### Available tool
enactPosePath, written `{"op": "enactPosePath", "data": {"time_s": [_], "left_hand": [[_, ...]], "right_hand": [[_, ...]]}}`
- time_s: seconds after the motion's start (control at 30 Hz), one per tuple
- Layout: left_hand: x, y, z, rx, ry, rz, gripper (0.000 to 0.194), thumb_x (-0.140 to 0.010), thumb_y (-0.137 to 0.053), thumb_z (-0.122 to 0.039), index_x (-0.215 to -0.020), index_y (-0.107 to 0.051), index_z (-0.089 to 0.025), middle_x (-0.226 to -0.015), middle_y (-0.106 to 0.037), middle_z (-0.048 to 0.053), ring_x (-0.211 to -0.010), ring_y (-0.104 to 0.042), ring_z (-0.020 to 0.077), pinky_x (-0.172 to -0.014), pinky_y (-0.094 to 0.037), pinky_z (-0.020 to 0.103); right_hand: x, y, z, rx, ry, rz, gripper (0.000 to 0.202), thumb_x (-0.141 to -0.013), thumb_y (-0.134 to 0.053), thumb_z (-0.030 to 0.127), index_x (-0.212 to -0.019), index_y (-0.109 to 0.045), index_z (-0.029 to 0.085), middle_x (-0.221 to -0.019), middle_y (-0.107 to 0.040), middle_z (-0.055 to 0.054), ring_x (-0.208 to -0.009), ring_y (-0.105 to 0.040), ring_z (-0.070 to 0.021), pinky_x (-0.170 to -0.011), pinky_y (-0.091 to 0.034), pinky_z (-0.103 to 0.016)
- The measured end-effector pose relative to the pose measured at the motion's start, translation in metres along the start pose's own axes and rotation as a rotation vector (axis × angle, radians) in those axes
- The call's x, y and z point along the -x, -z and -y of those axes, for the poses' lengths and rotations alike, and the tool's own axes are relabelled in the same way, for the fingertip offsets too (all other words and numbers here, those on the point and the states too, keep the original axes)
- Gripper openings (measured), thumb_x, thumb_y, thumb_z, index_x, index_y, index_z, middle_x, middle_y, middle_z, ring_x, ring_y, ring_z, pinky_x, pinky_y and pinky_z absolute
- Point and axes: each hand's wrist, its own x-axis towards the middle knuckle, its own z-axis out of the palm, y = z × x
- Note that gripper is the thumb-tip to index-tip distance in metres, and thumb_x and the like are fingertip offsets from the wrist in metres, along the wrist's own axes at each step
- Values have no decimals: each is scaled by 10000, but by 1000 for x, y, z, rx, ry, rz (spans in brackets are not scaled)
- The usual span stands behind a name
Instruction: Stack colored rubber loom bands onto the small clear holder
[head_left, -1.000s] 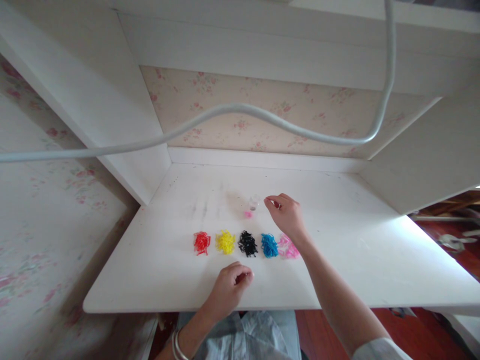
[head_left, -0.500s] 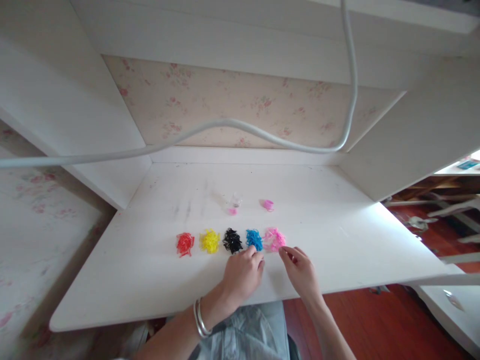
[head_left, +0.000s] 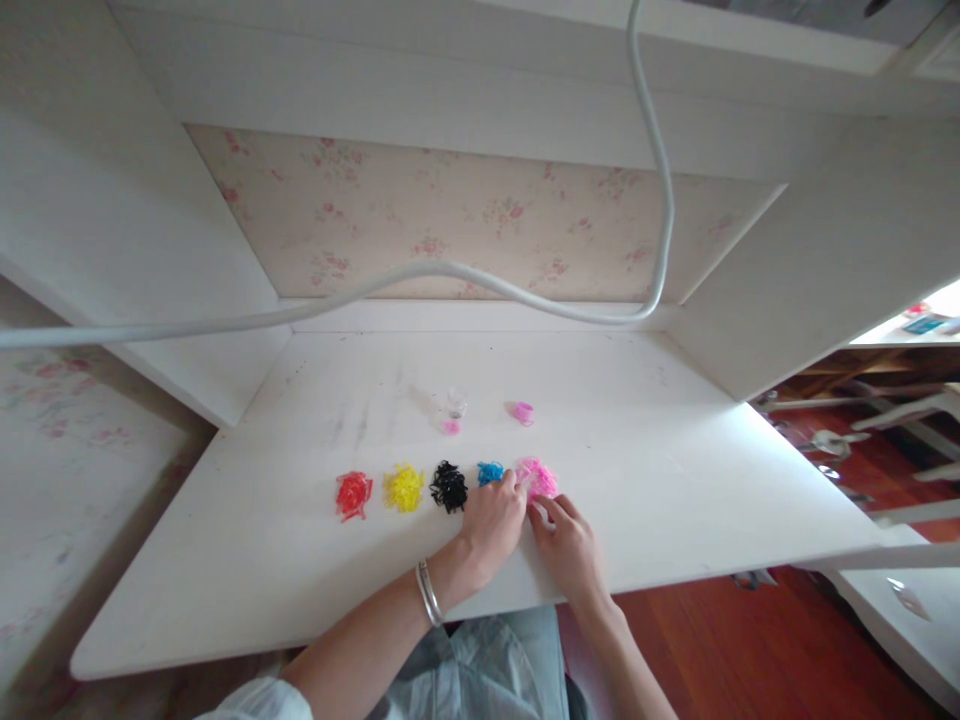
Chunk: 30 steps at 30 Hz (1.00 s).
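Note:
My left hand (head_left: 495, 518) is closed, fingertips together at the left edge of a pile of small pink rubber bands (head_left: 538, 478). It partly covers a pile of blue rubber bands (head_left: 490, 472). Beside it, my right hand (head_left: 571, 548) pinches with thumb and forefinger at the near edge of the pink pile. What either pinch holds is too small to make out. Leftward in the same row lie piles of black rubber bands (head_left: 449, 487), yellow rubber bands (head_left: 405, 488) and red rubber bands (head_left: 353, 495).
Behind the row, a small clear container (head_left: 456, 402) stands by a small pink piece (head_left: 450, 427). Another pink item (head_left: 523, 412) sits to its right. A white cable (head_left: 442, 268) crosses the view above the white desk (head_left: 660, 470). White panels flank the desk.
My left hand has moved right, from the near side of the blue pile to the pink one. My right hand has shifted left, closer to it. The camera view has shifted slightly.

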Motion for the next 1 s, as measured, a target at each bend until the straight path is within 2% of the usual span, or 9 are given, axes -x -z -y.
{"op": "enactPosePath", "data": {"time_s": [0.17,0.3,0.47,0.57,0.67,0.8,1.0], "left_hand": [[4,14,-2,92,50,-39,288,-935,-364,-243,-948,-649,-203,-955,-622,95,-754,-621,177,-637,-451,275],[6,37,6,208,41,-127,294,-938,-385,-319,-943,-665,-227,-934,-625,61,-776,-608,158,-694,-445,260],[3,81,35,454,34,-300,255,-907,-467,-339,-923,-688,-212,-869,-644,26,-744,-563,135,-726,-436,247],[-2,108,56,461,60,-395,283,-903,-466,-370,-939,-695,-207,-844,-640,12,-706,-533,125,-704,-431,245],[-8,125,73,385,83,-478,292,-902,-458,-375,-946,-697,-213,-802,-620,-1,-690,-524,121,-694,-423,242],[-22,129,86,274,90,-542,283,-902,-456,-351,-963,-690,-204,-804,-610,6,-723,-539,128,-725,-418,246],[-40,118,94,193,113,-509,258,-896,-461,-319,-971,-690,-226,-859,-625,12,-738,-567,133,-748,-420,246]], "right_hand": [[-2,0,-3,-24,-26,-32,395,-942,-345,426,-1028,-675,227,-908,-658,-54,-668,-614,-141,-601,-417,-243],[-1,1,-4,-81,-51,-60,416,-943,-348,445,-1022,-680,207,-866,-649,-55,-658,-591,-137,-622,-414,-243],[1,1,-5,-167,-70,-126,436,-930,-372,469,-987,-703,191,-789,-633,-49,-640,-564,-135,-629,-412,-238],[3,2,-5,-189,-90,-158,443,-920,-382,484,-982,-711,194,-768,-627,-43,-596,-541,-127,-608,-404,-240],[3,2,-4,-211,-115,-180,438,-910,-384,491,-938,-710,200,-752,-620,-39,-598,-537,-132,-606,-404,-245],[2,3,-4,-218,-150,-183,407,-894,-392,487,-857,-682,205,-773,-621,-41,-618,-545,-144,-620,-410,-258],[4,4,-1,-249,-195,-183,363,-909,-396,468,-829,-637,208,-795,-611,-29,-666,-556,-144,-661,-408,-256]]}}
